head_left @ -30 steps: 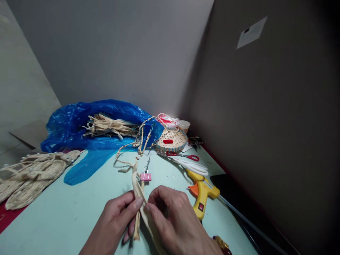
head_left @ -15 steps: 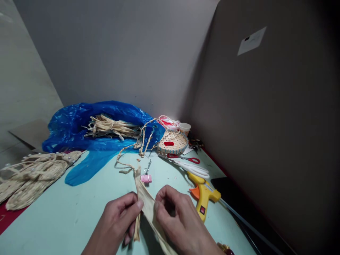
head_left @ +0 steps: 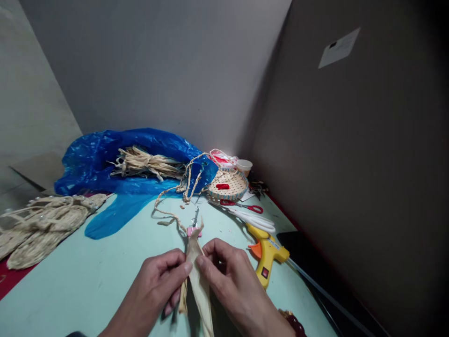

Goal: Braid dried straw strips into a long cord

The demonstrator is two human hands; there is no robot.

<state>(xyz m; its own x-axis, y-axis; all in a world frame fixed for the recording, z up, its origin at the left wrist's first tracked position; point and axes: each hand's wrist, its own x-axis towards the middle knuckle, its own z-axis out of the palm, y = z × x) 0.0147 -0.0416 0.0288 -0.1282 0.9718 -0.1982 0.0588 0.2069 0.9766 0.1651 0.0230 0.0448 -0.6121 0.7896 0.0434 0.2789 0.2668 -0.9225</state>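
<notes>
My left hand (head_left: 154,288) and my right hand (head_left: 233,285) meet low in the middle of the view, both pinching a flat pale dried-leaf strip (head_left: 198,281) between thumb and fingers. The strip runs up from my fingers to a braided cord (head_left: 175,206) that winds back toward the blue bag. A pink binder clip (head_left: 192,229) lies just beyond the strip's upper end, partly hidden by it.
A blue plastic bag (head_left: 105,164) with a bundle of dried fibre (head_left: 147,164) lies at the back. Woven straw pieces (head_left: 42,224) sit at left. A yellow glue gun (head_left: 267,255), red-handled scissors (head_left: 242,206), a small woven basket (head_left: 227,185) and a cup (head_left: 243,165) crowd the right, by a dark wall.
My two hands have come closer together on the strip, which now stands more upright and covers part of the pink clip. The view has shifted slightly.
</notes>
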